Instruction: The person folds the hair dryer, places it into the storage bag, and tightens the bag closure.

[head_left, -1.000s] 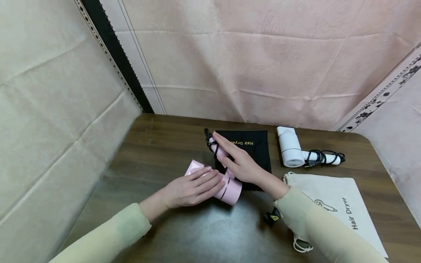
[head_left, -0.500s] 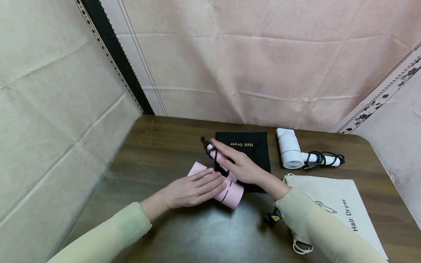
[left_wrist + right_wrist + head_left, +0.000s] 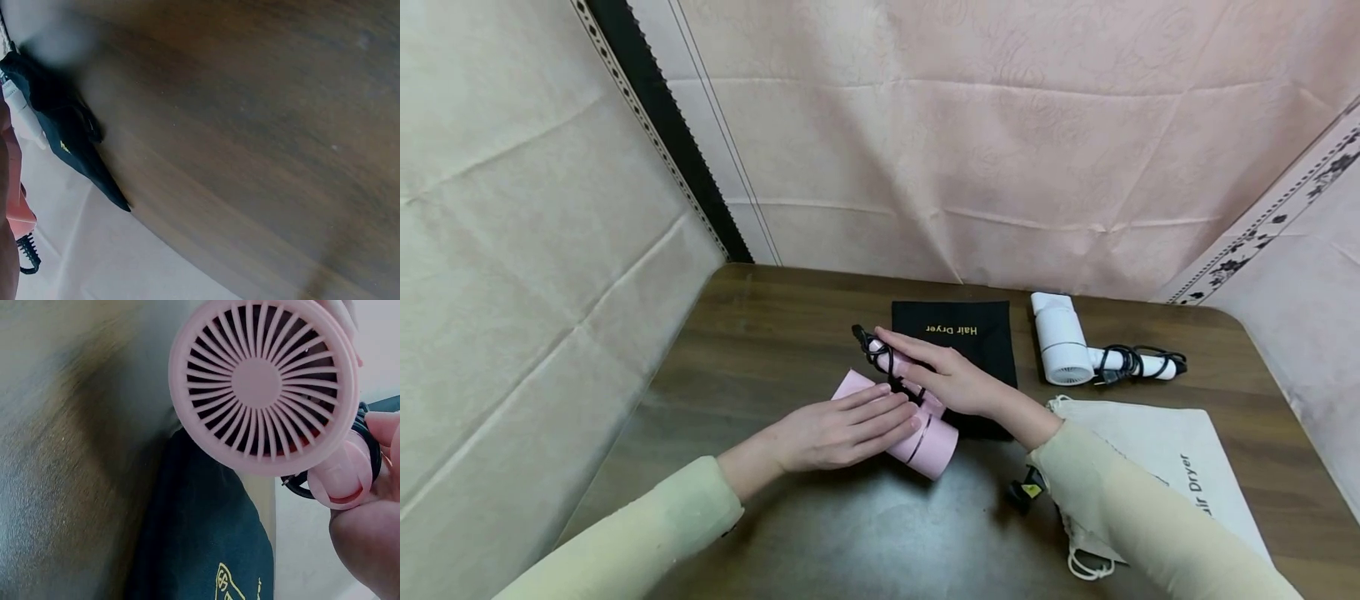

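Note:
My left hand [image 3: 838, 433] lies over the barrel of a pink hair dryer [image 3: 938, 446], its fingers across the top and its thumb hidden. The right hand [image 3: 943, 375] holds the dryer's handle, where a black cord [image 3: 880, 354] is wound. In the right wrist view, the dryer's round slotted intake grille [image 3: 256, 384] faces the camera, and the thumb and fingers close round the handle. Behind and below the dryer, a black pouch [image 3: 951, 312] with gold "Hair Dryer" lettering lies on the table. The left wrist view shows only a pink sliver of the dryer [image 3: 20, 212].
A white hair dryer [image 3: 1062, 337] with its cord wrapped lies at the back right. Nearer, an off-white drawstring bag [image 3: 1217, 442] is partly covered by the right sleeve [image 3: 1135, 500]. The brown wooden table [image 3: 760, 333] ends at pale cloth hangings [image 3: 1015, 150].
The pink dryer's handle end has swung left and towards me, with the right hand following. Its barrel has shifted slightly right and nearer. More of the black pouch's lettering now shows.

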Demonstrator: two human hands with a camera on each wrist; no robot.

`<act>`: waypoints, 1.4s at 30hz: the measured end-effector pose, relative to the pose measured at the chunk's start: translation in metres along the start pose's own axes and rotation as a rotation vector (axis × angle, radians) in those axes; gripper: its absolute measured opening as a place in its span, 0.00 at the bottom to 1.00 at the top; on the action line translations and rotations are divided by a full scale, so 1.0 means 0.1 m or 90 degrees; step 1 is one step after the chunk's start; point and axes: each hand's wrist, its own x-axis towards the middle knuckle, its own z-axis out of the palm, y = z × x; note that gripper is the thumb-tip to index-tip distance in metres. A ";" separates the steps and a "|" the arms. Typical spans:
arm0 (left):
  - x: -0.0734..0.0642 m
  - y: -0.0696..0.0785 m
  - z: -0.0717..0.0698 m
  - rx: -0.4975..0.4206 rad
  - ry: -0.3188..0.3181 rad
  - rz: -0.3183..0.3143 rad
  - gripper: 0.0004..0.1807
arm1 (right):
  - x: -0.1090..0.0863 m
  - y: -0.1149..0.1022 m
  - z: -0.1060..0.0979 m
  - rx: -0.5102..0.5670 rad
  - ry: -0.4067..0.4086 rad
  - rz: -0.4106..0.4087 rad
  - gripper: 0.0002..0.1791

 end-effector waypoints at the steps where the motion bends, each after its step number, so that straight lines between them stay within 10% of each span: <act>1: 0.00 0.00 0.00 -0.003 -0.002 0.002 0.25 | 0.00 0.01 0.00 0.004 -0.005 0.000 0.30; 15: -0.09 -0.16 -0.07 -0.046 -0.008 -0.037 0.24 | -0.02 0.05 -0.09 0.028 0.038 0.045 0.31; 38: -0.86 -0.35 -0.11 -0.144 -0.094 -0.177 0.26 | -0.64 0.16 -0.40 0.014 0.055 0.141 0.34; 42: -0.92 -0.34 -0.07 -0.160 -0.114 -0.207 0.42 | -0.69 0.15 -0.38 -0.026 0.063 0.134 0.34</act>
